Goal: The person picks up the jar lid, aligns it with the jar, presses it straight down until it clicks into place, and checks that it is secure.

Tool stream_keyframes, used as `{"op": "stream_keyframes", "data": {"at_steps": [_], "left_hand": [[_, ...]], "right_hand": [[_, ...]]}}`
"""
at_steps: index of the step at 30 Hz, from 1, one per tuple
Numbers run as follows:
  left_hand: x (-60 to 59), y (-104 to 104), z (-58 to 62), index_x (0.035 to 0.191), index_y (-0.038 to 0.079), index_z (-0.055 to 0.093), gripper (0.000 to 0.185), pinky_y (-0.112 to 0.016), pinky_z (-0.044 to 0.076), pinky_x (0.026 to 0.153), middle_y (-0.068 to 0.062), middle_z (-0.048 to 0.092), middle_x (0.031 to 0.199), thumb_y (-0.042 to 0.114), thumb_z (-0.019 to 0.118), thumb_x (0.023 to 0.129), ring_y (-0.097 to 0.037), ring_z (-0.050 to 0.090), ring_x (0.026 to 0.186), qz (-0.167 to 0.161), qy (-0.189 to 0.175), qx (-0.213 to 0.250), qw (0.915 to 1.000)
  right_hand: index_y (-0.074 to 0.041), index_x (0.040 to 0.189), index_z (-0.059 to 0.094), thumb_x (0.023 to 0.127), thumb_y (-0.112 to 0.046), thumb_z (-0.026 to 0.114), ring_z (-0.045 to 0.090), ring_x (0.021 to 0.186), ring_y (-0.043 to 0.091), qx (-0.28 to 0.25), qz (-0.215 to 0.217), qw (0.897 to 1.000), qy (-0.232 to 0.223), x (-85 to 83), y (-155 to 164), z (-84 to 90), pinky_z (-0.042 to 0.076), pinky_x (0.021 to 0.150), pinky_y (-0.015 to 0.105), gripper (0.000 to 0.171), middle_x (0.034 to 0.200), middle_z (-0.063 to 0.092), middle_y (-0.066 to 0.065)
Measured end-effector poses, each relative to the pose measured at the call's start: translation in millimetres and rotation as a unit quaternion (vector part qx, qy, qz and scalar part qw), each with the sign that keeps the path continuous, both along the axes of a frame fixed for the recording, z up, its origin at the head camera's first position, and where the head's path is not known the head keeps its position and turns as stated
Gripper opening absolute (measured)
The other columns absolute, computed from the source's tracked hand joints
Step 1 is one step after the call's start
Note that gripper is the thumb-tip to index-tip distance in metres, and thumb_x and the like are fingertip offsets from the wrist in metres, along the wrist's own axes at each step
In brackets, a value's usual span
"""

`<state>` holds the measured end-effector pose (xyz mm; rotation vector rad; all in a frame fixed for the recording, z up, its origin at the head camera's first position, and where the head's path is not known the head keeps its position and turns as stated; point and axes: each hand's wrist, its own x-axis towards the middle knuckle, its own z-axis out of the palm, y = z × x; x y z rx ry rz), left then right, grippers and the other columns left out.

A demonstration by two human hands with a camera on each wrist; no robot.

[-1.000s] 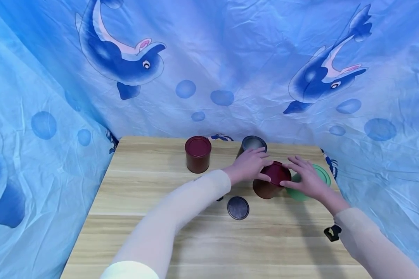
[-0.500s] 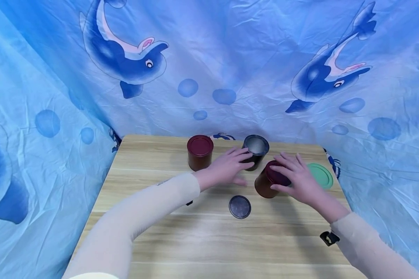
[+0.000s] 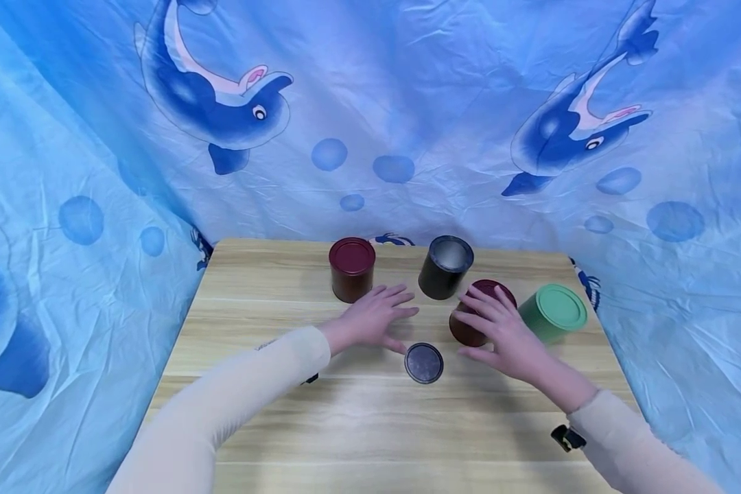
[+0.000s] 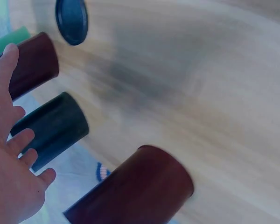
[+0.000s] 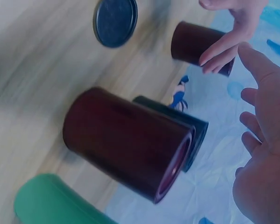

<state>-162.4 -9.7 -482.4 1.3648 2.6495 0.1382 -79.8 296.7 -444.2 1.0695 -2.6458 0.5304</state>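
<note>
Left hand (image 3: 370,317) now off black can (image 3: 444,266); fingers spread.

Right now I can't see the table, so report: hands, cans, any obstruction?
Left hand open, holding nothing. Right hand open above near maroon can. Dark lid lies loose between hands.

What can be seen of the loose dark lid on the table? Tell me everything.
The loose dark lid is a flat, round disc, dark grey to black, with a slightly raised rim and a dull, metal-like sheen. It lies flat on the wooden table, apart from all the cans, nearer the person than the near maroon can. The left hand hovers close beside it; whether the thumb touches its edge cannot be told. The right hand is clear of it.
</note>
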Motion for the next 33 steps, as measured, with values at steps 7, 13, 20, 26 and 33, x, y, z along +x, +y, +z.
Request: {"op": "stream_keyframes", "data": {"at_steps": [7, 13, 20, 26, 33], "left_hand": [[5.4, -2.0, -23.5, 0.159, 0.026, 0.055, 0.092, -0.054, 0.022, 0.131, -0.004, 0.039, 0.171, 0.068, 0.083, 0.082, -0.028, 0.023, 0.164, 0.000, -0.036, -0.002, 0.9993], [12.9, 0.4, -36.2, 0.161, 0.026, 0.052, 0.097, -0.054, 0.021, 0.131, -0.004, 0.038, 0.172, 0.069, 0.083, 0.081, -0.029, 0.021, 0.164, 0.003, -0.048, -0.007, 0.9988], [17.5, 3.6, -46.3, 0.161, 0.025, 0.051, 0.098, -0.053, 0.021, 0.132, -0.004, 0.041, 0.171, 0.069, 0.084, 0.080, -0.029, 0.023, 0.164, 0.003, -0.046, -0.004, 0.9989], [15.8, 4.5, -54.7, 0.163, 0.026, 0.049, 0.101, -0.052, 0.018, 0.132, -0.003, 0.037, 0.172, 0.072, 0.083, 0.079, -0.028, 0.020, 0.164, 0.007, -0.052, -0.016, 0.9985], [12.8, 6.8, -57.4, 0.162, 0.029, 0.050, 0.100, -0.053, 0.018, 0.132, -0.004, 0.037, 0.172, 0.074, 0.082, 0.079, -0.028, 0.019, 0.164, -0.002, -0.044, -0.030, 0.9986]], "right_hand": [[-0.007, 0.145, 0.066, 0.091, -0.050, 0.082, 0.044, 0.150, 0.044, 0.007, 0.014, 1.000, -0.009, 12.7, -13.9, -14.8, 0.023, 0.126, 0.069, 0.071, 0.158, 0.055, 0.018], [-0.003, 0.147, 0.064, 0.082, -0.041, 0.091, 0.046, 0.146, 0.047, 0.003, 0.011, 1.000, -0.011, 22.1, -25.9, -33.6, 0.027, 0.123, 0.070, 0.079, 0.157, 0.054, 0.021], [-0.001, 0.146, 0.063, 0.081, -0.039, 0.090, 0.045, 0.149, 0.046, -0.010, -0.011, 0.999, -0.033, 37.1, -33.6, -60.8, 0.026, 0.127, 0.064, 0.080, 0.159, 0.052, 0.021], [0.002, 0.148, 0.061, 0.082, -0.037, 0.092, 0.046, 0.146, 0.049, -0.036, -0.049, 0.996, -0.060, 52.3, -39.3, -90.4, 0.012, 0.134, 0.048, 0.083, 0.160, 0.051, 0.023], [0.002, 0.150, 0.059, 0.082, -0.037, 0.093, 0.042, 0.151, 0.047, -0.047, -0.115, 0.988, -0.092, 64.6, -46.2, -116.0, 0.027, 0.124, 0.067, 0.086, 0.164, 0.047, 0.021]]}}
